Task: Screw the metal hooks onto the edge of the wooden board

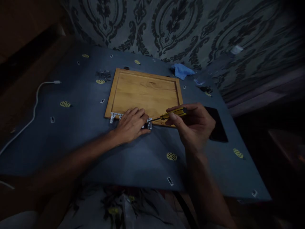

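A framed wooden panel (147,90), like a small cabinet door, lies flat on the blue table. Metal hinges sit along its near edge; one hinge (112,117) is at the left corner. My left hand (132,124) rests over the near edge, its fingers closed around another metal hinge (149,125). In my right hand (196,124) is a screwdriver with a yellow and black handle (175,113). Its shaft points left, and the tip meets the hinge beside my left fingers. Whether a screw is under the tip is too small to tell.
A pile of small metal parts (103,75) lies left of the panel. Behind it on the right is a blue cloth (182,70). A dark phone or tablet (216,124) lies beyond my right hand. A white cable (37,98) runs along the left side. The patterned wall (143,25) borders the back.
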Demonstrator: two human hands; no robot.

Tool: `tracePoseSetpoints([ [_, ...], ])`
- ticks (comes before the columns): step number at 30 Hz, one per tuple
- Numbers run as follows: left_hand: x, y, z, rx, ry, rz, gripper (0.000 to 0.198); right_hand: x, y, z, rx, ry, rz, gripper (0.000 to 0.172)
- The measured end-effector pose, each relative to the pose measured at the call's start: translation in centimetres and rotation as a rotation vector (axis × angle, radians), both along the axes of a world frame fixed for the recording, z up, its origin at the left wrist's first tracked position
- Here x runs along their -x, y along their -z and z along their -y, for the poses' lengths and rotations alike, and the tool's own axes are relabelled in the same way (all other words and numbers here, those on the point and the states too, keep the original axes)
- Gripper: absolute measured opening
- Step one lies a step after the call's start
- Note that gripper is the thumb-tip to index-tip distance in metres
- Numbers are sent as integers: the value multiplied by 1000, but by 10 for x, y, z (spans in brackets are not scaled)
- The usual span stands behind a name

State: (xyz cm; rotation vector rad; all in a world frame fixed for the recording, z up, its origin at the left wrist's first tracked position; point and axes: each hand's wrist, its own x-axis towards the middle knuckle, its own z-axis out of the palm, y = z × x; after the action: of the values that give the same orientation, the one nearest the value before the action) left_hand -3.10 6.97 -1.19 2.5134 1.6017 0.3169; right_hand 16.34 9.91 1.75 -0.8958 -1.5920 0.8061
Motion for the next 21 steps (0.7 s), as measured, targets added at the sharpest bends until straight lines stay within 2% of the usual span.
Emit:
tracePoseSetpoints([
  [6, -1, -5, 0, 62, -6, -12, 41, -4, -1, -1, -39, -35, 62, 22],
  [9, -1, -4, 0, 53, -5, -11, 41, -3, 3, -2, -74, -3, 40, 17],
  [17, 0, -2, 0, 27, 10, -1, 39, 3, 7, 0, -188, 137, -107, 23],
  [21, 0, -2, 0, 33, 2, -6, 42, 4, 6, 0, -175, 158, -91, 25],
])
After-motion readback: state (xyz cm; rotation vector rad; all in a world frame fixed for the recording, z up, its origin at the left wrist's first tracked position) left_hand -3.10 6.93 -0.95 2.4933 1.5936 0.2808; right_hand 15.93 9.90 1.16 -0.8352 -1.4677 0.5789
